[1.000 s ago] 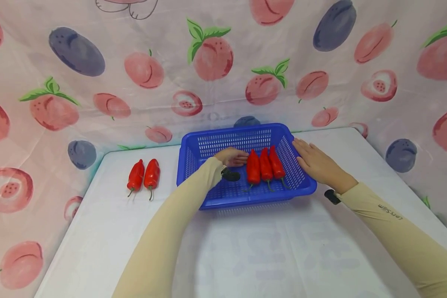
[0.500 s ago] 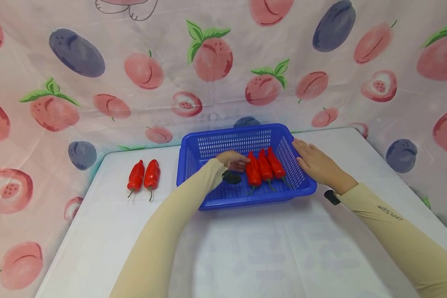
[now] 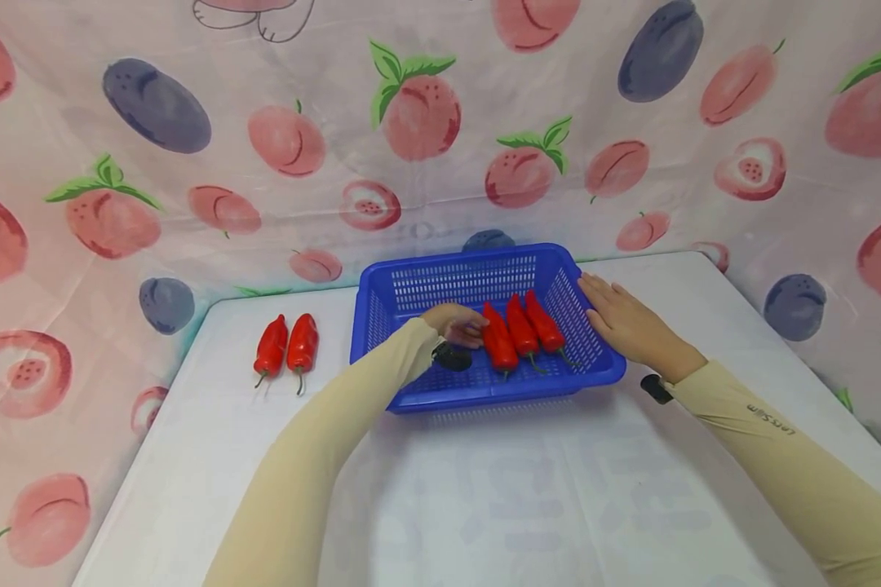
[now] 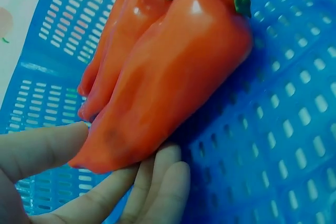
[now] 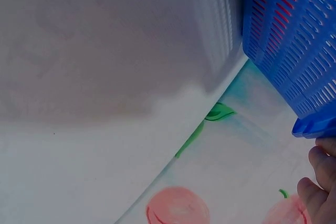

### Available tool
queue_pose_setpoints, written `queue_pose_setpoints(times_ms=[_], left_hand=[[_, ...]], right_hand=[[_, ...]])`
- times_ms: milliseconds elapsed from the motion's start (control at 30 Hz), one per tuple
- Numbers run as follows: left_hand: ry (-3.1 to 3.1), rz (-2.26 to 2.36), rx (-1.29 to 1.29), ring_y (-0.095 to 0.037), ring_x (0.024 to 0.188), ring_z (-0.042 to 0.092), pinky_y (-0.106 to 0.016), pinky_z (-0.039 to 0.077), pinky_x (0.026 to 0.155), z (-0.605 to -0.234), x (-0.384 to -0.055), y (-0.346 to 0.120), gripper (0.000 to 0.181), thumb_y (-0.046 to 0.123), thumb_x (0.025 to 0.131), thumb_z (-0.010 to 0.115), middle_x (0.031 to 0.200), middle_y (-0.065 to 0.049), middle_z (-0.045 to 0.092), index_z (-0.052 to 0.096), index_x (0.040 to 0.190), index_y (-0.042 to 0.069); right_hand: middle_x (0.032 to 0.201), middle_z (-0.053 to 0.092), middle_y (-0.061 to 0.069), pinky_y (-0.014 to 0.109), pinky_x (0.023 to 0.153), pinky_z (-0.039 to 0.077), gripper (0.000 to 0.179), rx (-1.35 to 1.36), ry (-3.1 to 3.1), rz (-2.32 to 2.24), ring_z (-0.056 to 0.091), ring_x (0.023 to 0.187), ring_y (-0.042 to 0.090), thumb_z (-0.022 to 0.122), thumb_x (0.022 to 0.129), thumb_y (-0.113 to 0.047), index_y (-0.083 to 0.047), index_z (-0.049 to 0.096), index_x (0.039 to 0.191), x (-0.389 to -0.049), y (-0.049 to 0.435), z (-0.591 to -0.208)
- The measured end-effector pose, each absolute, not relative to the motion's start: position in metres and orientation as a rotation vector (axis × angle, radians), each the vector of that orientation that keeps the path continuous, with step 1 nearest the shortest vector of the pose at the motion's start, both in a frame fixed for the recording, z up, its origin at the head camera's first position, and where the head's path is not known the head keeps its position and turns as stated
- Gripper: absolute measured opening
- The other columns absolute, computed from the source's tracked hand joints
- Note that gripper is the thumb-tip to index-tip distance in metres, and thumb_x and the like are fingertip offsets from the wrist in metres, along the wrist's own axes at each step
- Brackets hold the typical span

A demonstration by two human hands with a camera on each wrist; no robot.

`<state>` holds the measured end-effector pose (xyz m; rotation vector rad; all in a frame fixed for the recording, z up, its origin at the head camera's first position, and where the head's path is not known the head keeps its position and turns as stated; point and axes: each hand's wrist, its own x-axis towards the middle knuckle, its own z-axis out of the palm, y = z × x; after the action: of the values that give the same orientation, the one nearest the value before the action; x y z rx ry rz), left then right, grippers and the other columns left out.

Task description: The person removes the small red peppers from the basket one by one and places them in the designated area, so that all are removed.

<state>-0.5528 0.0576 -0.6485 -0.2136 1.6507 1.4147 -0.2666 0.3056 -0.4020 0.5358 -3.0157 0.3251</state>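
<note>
My left hand (image 3: 457, 324) is inside the blue plastic basket (image 3: 477, 402), at the pointed tip of the leftmost red pepper (image 4: 163, 77). In the left wrist view its thumb (image 4: 44, 148) lies on one side of that tip and the other fingers curl under the opposite side. Two more red peppers (image 3: 523, 326) lie beside it, with green stems toward the near rim. With fingers straight, my right hand (image 3: 627, 322) rests against the basket's right rim; the right wrist view shows its fingertips (image 5: 317, 161) right at that rim.
Two other red peppers (image 3: 286, 349) lie side by side on the white tabletop (image 3: 183, 489), left of the basket. A fruit-printed cloth (image 3: 323, 81) hangs behind the table and along its sides.
The leftmost pepper in the basket has turned, its tip shifting left toward my left hand. The other two peppers have shifted slightly. My right hand stays at the rim.
</note>
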Motion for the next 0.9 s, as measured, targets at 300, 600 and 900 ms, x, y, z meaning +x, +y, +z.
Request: queue_pose_setpoints(times_ms=[300, 600, 900], left_hand=[[1.777, 1.44, -0.217, -0.023, 0.083, 0.069, -0.034, 0.059, 0.076, -0.559, -0.474, 0.057, 0.033, 0.003, 0.071, 0.079, 0.099, -0.014, 0.068, 0.066, 0.101, 0.003], [1.937, 1.403, -0.207, -0.019, 0.084, 0.071, -0.028, 0.059, 0.073, -0.523, -0.448, 0.056, 0.026, 0.003, 0.075, 0.076, 0.097, -0.011, 0.072, 0.07, 0.101, 0.002], [1.863, 1.401, -0.236, -0.024, 0.08, 0.07, -0.029, 0.06, 0.066, -0.525, -0.45, 0.061, 0.042, 0.004, 0.068, 0.082, 0.103, -0.016, 0.069, 0.066, 0.107, 0.0]], right_hand=[[0.152, 0.022, 0.026, 0.058, 0.116, 0.016, 0.056, 0.541, -3.011, 0.318, 0.02, 0.141, 0.042, 0.036, 0.099, -0.019, 0.006, 0.019, 0.147, -0.267, 0.307, -0.403], [0.152, 0.021, 0.027, 0.058, 0.116, 0.015, 0.057, 0.543, -3.027, 0.324, 0.019, 0.141, 0.043, 0.036, 0.099, -0.02, 0.006, 0.019, 0.147, -0.267, 0.305, -0.4], [0.152, 0.022, 0.028, 0.059, 0.115, 0.016, 0.057, 0.557, -3.018, 0.329, 0.02, 0.14, 0.043, 0.037, 0.099, -0.019, 0.007, 0.019, 0.146, -0.266, 0.305, -0.401]])
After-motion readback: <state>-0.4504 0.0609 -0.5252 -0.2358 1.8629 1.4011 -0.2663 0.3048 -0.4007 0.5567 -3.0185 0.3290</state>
